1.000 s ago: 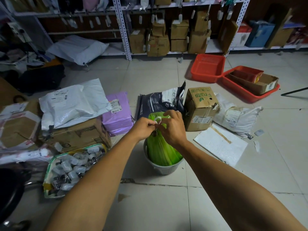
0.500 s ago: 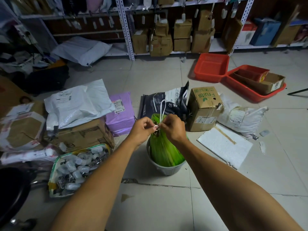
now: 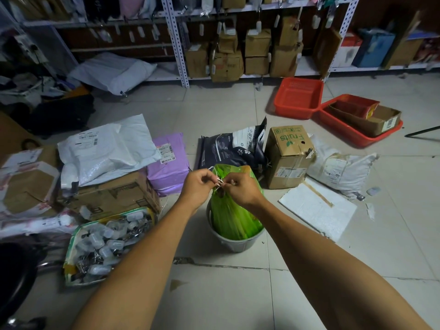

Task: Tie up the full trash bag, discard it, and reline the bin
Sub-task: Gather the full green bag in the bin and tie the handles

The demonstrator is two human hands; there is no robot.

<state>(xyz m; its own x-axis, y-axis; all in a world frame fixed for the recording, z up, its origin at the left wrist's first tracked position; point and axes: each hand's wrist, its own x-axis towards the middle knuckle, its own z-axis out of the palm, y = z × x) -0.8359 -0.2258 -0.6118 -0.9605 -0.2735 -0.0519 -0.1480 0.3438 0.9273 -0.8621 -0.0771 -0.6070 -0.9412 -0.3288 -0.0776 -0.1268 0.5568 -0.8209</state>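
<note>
On tiled floor, centre: one grey bin [image 3: 234,244], holding one green bag [image 3: 235,210], full, neck gathered, standing up out of the rim. Two bare hands at the neck: left hand [image 3: 198,185] and right hand [image 3: 241,189], fingertips of each pressed together on one thin white drawstring [image 3: 217,179], hands almost touching. Behind bin: one dark pouch [image 3: 232,148], upright; just right of it one "Fruits" carton [image 3: 288,156], taped shut. Further right: one white sack [image 3: 342,170]; one flat white sheet [image 3: 316,208] on the floor. Back right: two red trays, the nearer tray [image 3: 357,132] holding open cardboard boxes, the other [image 3: 297,97] with nothing visible inside. Left: one purple parcel [image 3: 167,163]; one white mailer [image 3: 107,151] lying atop a brown box [image 3: 112,194]; one open green-edged pack [image 3: 71,246] full of small clear plastic pieces, count not tellable. Rear: shelving [image 3: 176,41] with stacked cartons.
</note>
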